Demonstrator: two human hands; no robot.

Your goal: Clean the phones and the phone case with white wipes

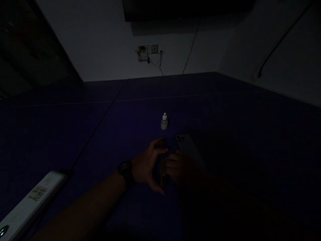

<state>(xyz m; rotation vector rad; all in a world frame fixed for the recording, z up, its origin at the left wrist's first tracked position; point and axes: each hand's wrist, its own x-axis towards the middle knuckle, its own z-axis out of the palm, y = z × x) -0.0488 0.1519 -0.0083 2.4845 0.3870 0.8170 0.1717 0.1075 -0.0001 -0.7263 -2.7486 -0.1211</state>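
My left hand (146, 165), with a dark watch at the wrist, grips a thin, flat, phone-sized thing (162, 167). It stands on its long edge, and the dark hides its exact kind. Curled fingers of my right hand (175, 165) press against its right side. A phone (188, 145) lies beside and partly behind my right hand, its camera lenses at the far end. Beyond both hands a small clear dropper bottle (164, 124) with a pale label and cap stands upright.
The room is very dim. A white power strip (35, 202) lies at the lower left of the dark blue surface (135, 117), its cable running away toward the wall. Sockets (150, 49) with plugs and cords are on the wall, under a dark screen (188, 10).
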